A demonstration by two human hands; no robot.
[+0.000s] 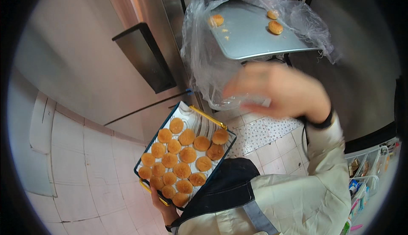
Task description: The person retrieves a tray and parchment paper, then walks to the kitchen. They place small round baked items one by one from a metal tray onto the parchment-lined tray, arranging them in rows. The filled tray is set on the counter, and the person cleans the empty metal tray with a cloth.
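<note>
My left hand (162, 204) grips the near end of a rectangular serving tray (231, 139) by its gold-coloured handle. Round golden-brown buns (182, 170) cover much of its white patterned base, which shows bare near the far handle (208, 117). My right hand (271, 90), blurred by motion, is raised above the floor, beyond the tray. Its thumb and fingers are apart, and I see nothing between them. Just past it, a metal baking sheet (245, 40) bears a few buns (275, 27) and some crumbs (226, 38). Clear plastic film (204, 59) surrounds the sheet and hangs from its left side.
On the left stands a stainless-steel refrigerator (79, 59) with a dark recessed handle (145, 58). A large dark panel (353, 59) rises on the right. Plastic bins (366, 177) with small packets sit at the lower right. Tiles (271, 149) cover the floor.
</note>
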